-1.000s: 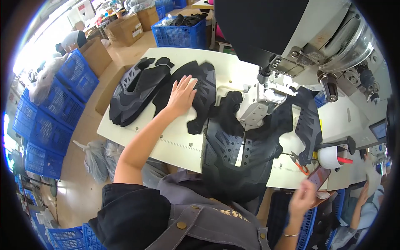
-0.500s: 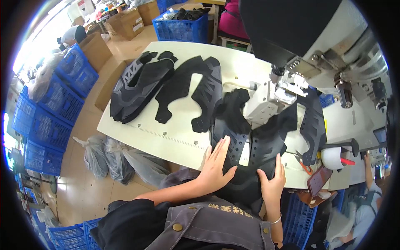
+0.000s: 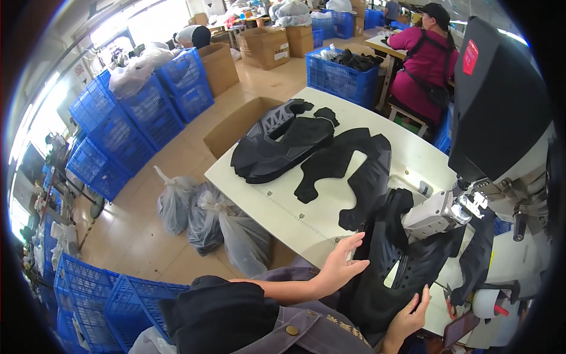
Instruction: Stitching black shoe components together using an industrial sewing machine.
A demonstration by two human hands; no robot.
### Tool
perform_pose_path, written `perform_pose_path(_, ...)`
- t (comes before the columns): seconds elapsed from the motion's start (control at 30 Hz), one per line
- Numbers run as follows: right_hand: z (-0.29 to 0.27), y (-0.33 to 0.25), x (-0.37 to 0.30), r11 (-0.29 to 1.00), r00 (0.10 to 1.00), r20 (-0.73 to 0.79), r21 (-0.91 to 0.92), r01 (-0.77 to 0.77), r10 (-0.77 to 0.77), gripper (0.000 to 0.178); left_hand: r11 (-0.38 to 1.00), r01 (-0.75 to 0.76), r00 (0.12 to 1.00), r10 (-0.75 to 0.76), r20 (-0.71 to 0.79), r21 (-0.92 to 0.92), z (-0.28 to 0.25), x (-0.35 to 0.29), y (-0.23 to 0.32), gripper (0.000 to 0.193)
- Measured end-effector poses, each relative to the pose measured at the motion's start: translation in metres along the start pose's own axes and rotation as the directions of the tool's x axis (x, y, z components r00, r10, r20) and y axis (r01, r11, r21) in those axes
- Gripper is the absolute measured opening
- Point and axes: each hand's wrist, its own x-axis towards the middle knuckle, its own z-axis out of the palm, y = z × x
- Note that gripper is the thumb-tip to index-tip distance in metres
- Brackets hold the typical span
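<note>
While a black, perforated shoe upper (image 3: 421, 258) lies before the person around a metal machine arm's (image 3: 429, 217) tip, positioning seems in hand; the next move likely calls for keeping its pliant-looking material flat. The left hand (image 3: 339, 266), fingers spread, is just beside it; the right hand (image 3: 408, 318) meets its edge, pinching or not unclear. Beyond, matte, curved, ridged pieces (image 3: 274, 150) lie stacked on a smooth cream table (image 3: 277, 198).
</note>
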Motion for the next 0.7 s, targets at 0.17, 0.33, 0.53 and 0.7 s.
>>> perform_pose_path(0.17,-0.008,0.001,0.01,0.974,0.983,-0.159,0.218,-0.058,0.094,0.019,0.886,-0.069,0.995,0.029,0.093,0.458,-0.011,-0.006,0.026,0.021)
perform_pose_path(0.33,-0.038,-0.034,0.045,0.1,0.859,0.352,0.905,-0.414,0.371,0.03,0.709,0.474,0.418,-0.703,0.575,0.522,-0.007,0.007,0.032,0.07)
perform_pose_path(0.53,-0.047,-0.033,0.042,0.126,0.907,0.248,0.944,-0.305,0.342,0.034,0.686,0.614,0.696,-0.237,0.678,-0.39,0.029,0.008,0.038,0.043)
perform_pose_path(0.7,-0.049,-0.039,0.047,0.371,0.944,0.023,0.916,-0.151,0.328,0.036,0.934,0.27,0.762,-0.059,0.645,-0.233,0.035,0.017,0.065,0.042)
